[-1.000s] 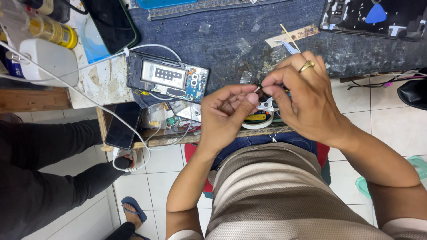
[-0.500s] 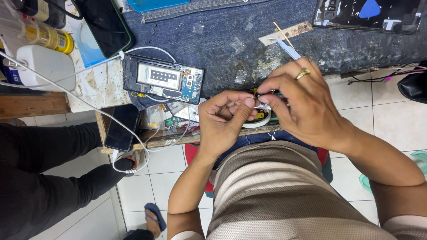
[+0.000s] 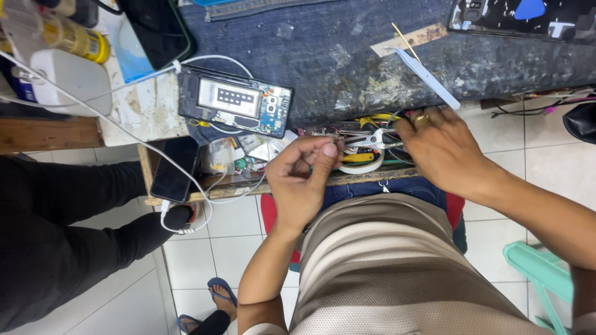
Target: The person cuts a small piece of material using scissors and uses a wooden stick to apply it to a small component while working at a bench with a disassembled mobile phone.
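My left hand hovers over the front edge of an open drawer. Its thumb and forefinger are pinched together on something too small to make out. My right hand, with a gold ring, reaches down into the drawer among pliers, a white tape roll and wires; its fingertips are hidden. An opened phone with its back removed lies on the dark blue mat. White tweezers lie on the mat just above my right hand.
A black phone on a white cable rests at the bench's edge. A white box and a yellow can stand far left. Another person's black-trousered leg is at left. A green stool stands at right.
My hands were together, both pinching a small thing in front of me. They have parted: the right hand has moved right and down into the drawer, the left keeps its pinch.
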